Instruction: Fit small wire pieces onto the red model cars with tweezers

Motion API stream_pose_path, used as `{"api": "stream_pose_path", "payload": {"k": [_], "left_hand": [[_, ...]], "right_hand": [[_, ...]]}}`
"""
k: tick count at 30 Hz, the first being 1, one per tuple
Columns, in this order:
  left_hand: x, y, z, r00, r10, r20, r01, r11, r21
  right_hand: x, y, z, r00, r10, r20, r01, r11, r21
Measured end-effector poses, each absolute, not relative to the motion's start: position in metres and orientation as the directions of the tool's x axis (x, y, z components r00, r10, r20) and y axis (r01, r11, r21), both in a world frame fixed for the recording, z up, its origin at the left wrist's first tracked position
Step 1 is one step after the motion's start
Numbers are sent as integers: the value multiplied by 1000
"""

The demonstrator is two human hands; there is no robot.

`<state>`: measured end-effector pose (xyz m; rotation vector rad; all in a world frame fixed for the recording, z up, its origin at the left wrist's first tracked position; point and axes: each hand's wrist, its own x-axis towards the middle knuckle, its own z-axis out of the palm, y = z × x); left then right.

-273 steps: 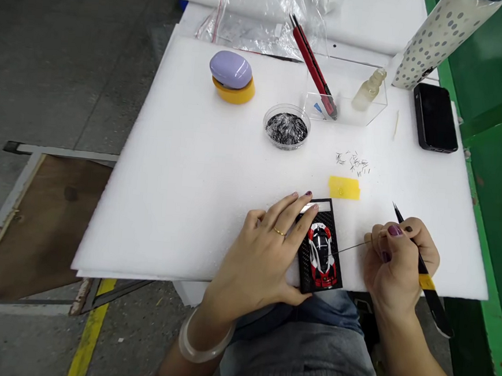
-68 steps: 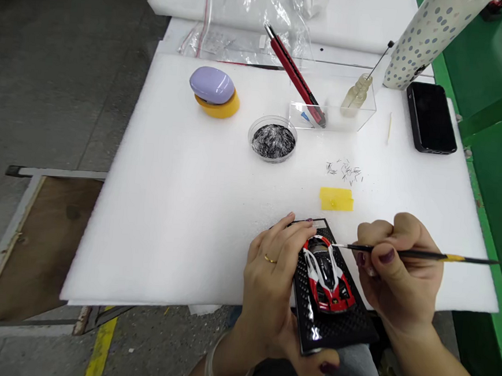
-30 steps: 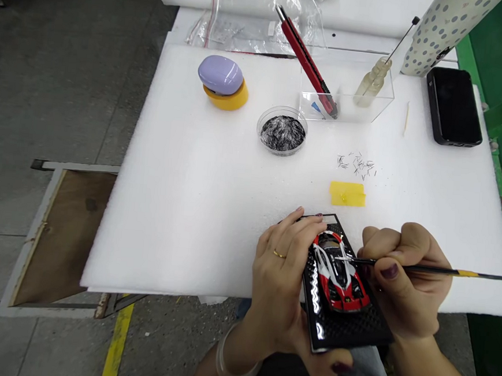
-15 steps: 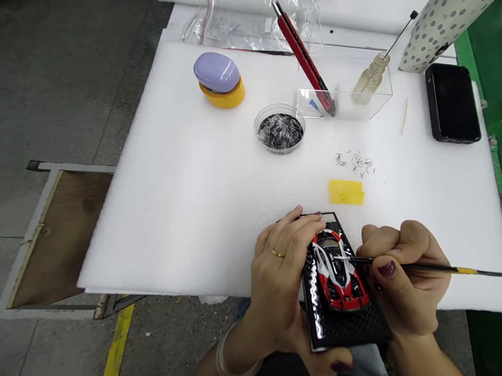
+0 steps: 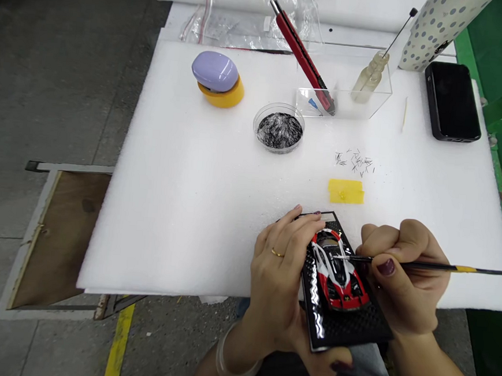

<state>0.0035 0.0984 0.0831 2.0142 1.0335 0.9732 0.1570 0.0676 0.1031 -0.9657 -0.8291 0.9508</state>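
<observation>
My left hand is wrapped round a black display base, fingers over its far left edge and thumb under the near end. On that base sits a red, white and black model car, tilted along with it. Between the thumb and fingers of my right hand is a thin paintbrush with a black handle and a yellow band. Its fine tip points left and lies over the middle of the car; whether it touches is too small to tell.
Beyond my hands are yellow tape, short black bristles and a round dish of black fibres. Farther back stand a clear box with a red cutter and small bottle, a purple-topped container and a black device.
Both hands, the brush and the model car stay almost still. The whole view has shifted very slightly.
</observation>
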Motion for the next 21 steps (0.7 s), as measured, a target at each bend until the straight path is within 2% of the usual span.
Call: {"api": "stream_pose_path", "payload": {"k": [21], "left_hand": [[5, 100, 79, 417, 831, 369, 335, -518, 787]], "right_hand": [[157, 69, 103, 350, 926, 144, -299, 256, -919]]}}
